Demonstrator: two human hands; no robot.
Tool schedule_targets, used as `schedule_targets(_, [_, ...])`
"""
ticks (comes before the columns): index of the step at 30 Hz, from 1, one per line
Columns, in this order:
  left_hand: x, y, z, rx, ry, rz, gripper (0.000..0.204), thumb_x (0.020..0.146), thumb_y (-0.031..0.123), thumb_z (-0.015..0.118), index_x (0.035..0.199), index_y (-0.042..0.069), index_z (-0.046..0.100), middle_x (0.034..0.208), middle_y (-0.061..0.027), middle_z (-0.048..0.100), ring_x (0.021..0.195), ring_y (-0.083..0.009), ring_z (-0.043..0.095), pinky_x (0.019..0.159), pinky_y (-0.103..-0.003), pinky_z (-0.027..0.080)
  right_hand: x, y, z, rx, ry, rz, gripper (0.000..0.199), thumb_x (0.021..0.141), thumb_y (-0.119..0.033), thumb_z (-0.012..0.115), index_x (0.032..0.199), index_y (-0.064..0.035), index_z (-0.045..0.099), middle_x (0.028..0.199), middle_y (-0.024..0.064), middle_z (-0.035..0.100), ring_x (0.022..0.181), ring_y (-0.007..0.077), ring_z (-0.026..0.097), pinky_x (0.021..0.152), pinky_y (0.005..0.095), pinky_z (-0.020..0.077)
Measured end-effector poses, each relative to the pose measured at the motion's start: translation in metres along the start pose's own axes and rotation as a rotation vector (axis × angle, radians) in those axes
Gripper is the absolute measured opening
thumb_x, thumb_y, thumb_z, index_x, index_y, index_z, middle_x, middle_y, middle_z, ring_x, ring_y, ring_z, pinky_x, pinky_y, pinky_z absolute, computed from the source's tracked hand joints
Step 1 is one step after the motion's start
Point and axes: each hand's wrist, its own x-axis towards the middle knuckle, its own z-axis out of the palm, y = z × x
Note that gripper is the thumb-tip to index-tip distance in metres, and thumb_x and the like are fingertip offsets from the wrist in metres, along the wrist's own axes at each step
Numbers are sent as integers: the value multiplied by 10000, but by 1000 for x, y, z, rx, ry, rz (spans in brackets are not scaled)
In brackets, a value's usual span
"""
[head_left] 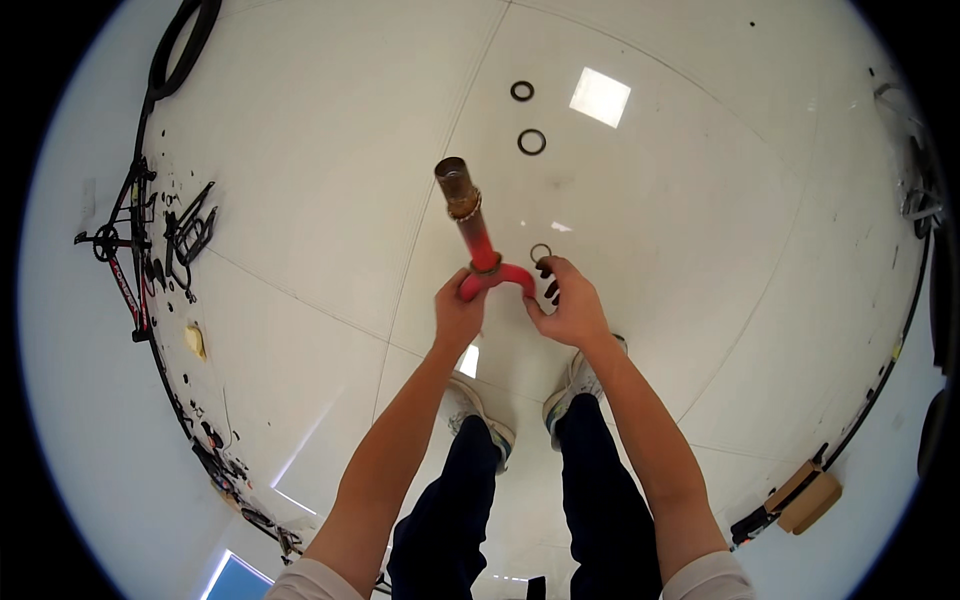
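Head view: both hands clasp red bike fork upright

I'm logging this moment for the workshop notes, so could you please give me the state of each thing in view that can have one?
Red bicycle fork: held upright, steerer tube pointing up, crown gripped from both sides.
Left hand: closed on the fork's left leg.
Right hand: closed on the fork's right leg, a small ring at its fingertips.
Two black rings: lying flat on the floor, apart.
Bicycle frame: by the wall, stripped of wheels.
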Motion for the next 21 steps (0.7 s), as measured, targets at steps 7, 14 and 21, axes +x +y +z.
schedule_targets(7, [2, -20, -77, 146, 111, 6, 67, 900, 58, 612, 945, 14, 638, 668, 8, 551, 607, -65, 500, 562, -236, 418, 51, 77, 53, -470, 89, 37, 563, 719, -196, 762, 1222, -89, 532, 1185, 169, 519, 1014, 350, 602, 799, 444, 548])
schedule_targets(14, [-19, -41, -105, 196, 154, -129, 129, 884, 81, 660, 836, -18, 593, 645, -35, 521, 625, -83, 446, 574, -268, 409, 61, 80, 66, -549, -80, 68, 519, 684, -188, 753, 1145, -76, 544, 1129, 159, 532, 946, 325, 619, 768, 438, 547])
schedule_targets(21, [31, -25, -116, 231, -7, 10, 104, 876, 84, 672, 884, -9, 625, 668, -49, 564, 636, -101, 470, 598, -274, 433, 177, 46, 1, -479, 254, -180, 478, 699, -195, 744, 1129, -62, 582, 1102, 139, 553, 972, 325, 610, 785, 429, 541])
